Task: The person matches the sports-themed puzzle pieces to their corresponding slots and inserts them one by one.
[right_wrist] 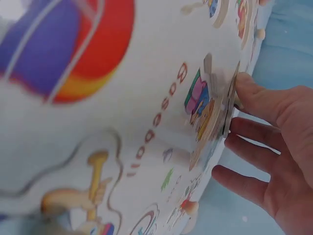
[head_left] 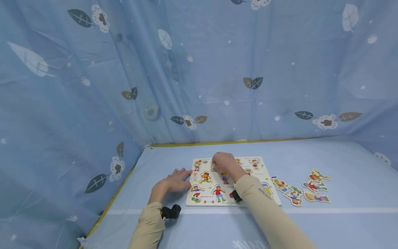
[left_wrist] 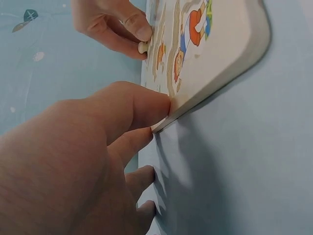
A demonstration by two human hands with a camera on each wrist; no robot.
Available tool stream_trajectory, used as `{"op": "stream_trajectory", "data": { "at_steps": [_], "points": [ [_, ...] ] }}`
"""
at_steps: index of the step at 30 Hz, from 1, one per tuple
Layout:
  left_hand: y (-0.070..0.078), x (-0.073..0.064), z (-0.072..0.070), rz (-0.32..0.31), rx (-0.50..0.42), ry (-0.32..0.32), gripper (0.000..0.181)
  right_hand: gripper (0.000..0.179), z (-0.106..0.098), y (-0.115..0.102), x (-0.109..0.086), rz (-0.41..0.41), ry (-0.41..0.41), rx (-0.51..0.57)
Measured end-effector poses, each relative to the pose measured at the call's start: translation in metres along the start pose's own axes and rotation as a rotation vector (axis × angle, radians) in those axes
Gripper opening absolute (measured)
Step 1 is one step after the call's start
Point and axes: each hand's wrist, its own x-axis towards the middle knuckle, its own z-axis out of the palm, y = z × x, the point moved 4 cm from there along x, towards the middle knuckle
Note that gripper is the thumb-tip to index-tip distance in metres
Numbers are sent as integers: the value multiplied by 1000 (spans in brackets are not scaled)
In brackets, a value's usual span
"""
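A white wooden knob puzzle board, printed with cartoon children at sports, lies flat before me. My left hand is at its left side, fingers spread; in the left wrist view the thumb and index finger touch the board's edge while other fingertips rest on the table. Over the board's far part, my right hand pinches a puzzle piece, seen nearly edge-on and tilted against the board in the right wrist view. A small wooden knob shows at its fingertips in the left wrist view. The piece's picture is hidden.
Several loose puzzle pieces lie right of the board, among them one in yellow and blue and one in red and green. The table has a pale blue cloth. A blue patterned curtain hangs behind.
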Motion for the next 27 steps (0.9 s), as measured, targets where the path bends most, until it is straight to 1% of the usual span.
{"op": "stream_trajectory", "data": {
  "at_steps": [3,8,11,15,18,23,27],
  "points": [
    [2,0,-2,3,5,2,68,53,-1,0,0,10,14,-13],
    [3,-2,-5,24,-1,1,67,51,0,-1,-2,24,26,44],
    [3,-4,-3,31,-6,-4,68,49,3,-3,-5,24,40,84],
    [-1,-4,0,36,-14,-1,67,49,7,-5,-5,38,57,93],
    [-2,-4,2,41,-21,2,67,41,10,-5,-4,57,66,79],
    [-2,-3,2,38,-21,8,67,21,12,-4,-4,73,81,66],
    [-1,-3,0,36,-21,13,67,15,11,-5,-5,66,76,64]
  ]
}}
